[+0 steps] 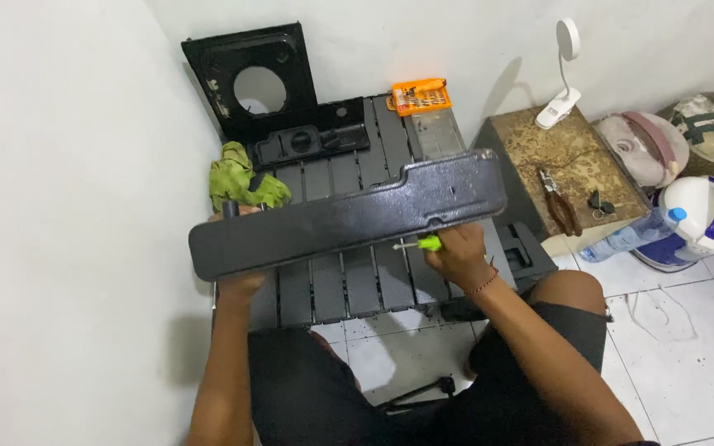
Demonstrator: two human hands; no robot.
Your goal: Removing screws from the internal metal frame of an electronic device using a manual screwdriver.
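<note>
Nearest camera: person's bare knees and dark shorts (423, 405), seated on white tiled floor (687, 363). Right hand (456, 252) fingers curled tight round a green-handled screwdriver (423, 244), shaft pointing left, tip at the lower edge of the long black panel (349, 216). Thread bracelet on right wrist. Left hand (237, 285) mostly hidden behind the panel's left end; fingertips just peek over the top edge, gripping it from behind, exact finger spread cannot tell. Panel held up, tilted, right end higher, raised step on the right half, glossy black. It hangs over a low black slatted table (349, 285).

On the table beyond: crumpled green cloth (241, 182) just beside the panel's left end, smaller black moulded part (311, 140) further back, orange bit case (421, 96) at the far edge with a clear lid (438, 132) next to it. Black cover with round hole (249, 78) leans on the wall.

Right side: worn brown box (564, 161) bearing pliers (557, 202), keys (598, 202) and a white clip lamp (562, 74). Plastic bottle (625, 239) lying near the box, white and blue appliance (700, 219) well right. Black tool (419, 390) on floor between the legs.
</note>
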